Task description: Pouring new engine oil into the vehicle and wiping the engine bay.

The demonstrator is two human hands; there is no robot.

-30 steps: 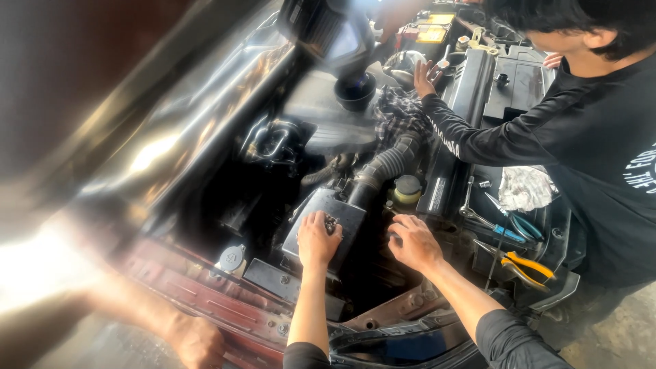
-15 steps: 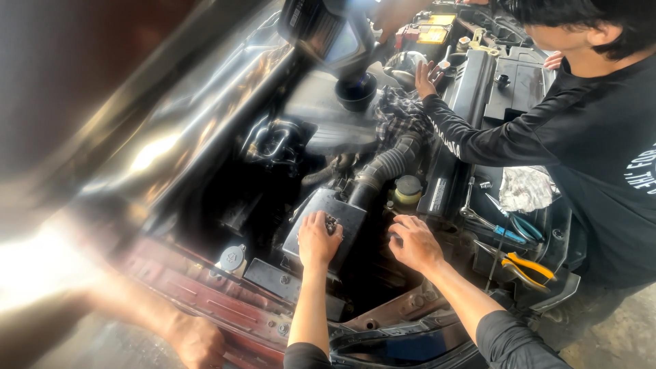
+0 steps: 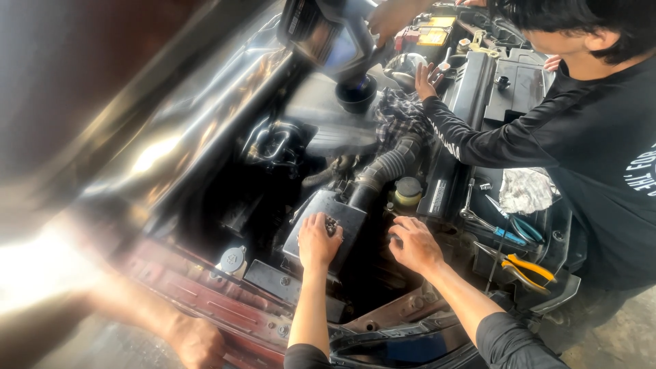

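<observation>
Air-filter housing (image 3: 326, 222), a grey box low in the open engine bay, is sitting at the end of a ribbed black intake hose (image 3: 389, 167). The left hand (image 3: 318, 240) is resting on its lid, fingers curled together around a small metal part. The right hand (image 3: 414, 244) is hovering just beside the box, fingers bent and slightly apart, holding nothing visible. A co-worker's hand (image 3: 428, 80) is pressing on the engine farther back, while orange-handled pliers (image 3: 525, 270) are lying at the right.
</observation>
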